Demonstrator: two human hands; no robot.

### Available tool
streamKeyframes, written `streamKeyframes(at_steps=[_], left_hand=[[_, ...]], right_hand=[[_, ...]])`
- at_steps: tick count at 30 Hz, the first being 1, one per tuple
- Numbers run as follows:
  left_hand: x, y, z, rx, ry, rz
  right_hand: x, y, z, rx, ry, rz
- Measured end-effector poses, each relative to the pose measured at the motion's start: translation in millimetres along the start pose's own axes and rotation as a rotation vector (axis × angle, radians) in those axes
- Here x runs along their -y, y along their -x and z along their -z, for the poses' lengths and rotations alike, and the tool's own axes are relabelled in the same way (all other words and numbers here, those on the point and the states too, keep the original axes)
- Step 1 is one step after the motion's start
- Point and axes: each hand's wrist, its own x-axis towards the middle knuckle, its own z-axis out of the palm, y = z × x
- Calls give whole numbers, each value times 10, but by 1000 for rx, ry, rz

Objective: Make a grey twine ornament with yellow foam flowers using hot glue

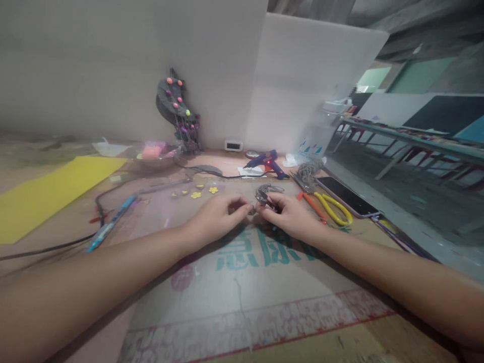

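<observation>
My left hand (pixel 223 212) is closed in a pinch above the middle of the table. At its thumb and fingertip is something small and greyish, too blurred to name. Facing it, almost touching, my right hand (pixel 289 214) is closed on a small dark, shiny thing (pixel 268 201) largely covered by the fingers. Loops of thin grey cord (pixel 270 188) show just behind the right fingers; whether they are held or lie on the table I cannot tell. Yellow flower pieces (pixel 196 195) lie beyond my left hand. Orange-and-yellow-handled pliers (pixel 333 209) lie right of my right hand.
A blue glue gun (pixel 266 161) with a red light lies at the back, near a ball of grey yarn (pixel 308 170). A phone (pixel 348 196) rests at the right edge. Leftward are a blue pen (pixel 113 222), a black cable (pixel 49 248) and a yellow sheet (pixel 56 194).
</observation>
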Motion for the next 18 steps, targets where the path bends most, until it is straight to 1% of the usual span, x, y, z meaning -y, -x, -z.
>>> streamKeyframes(at_steps=[10, 18], left_hand=[[69, -9, -28, -11, -15, -10], [10, 1, -7, 18, 13, 19]], right_hand=[[9, 1, 1, -6, 15, 3], [24, 4, 7, 9, 2, -7]])
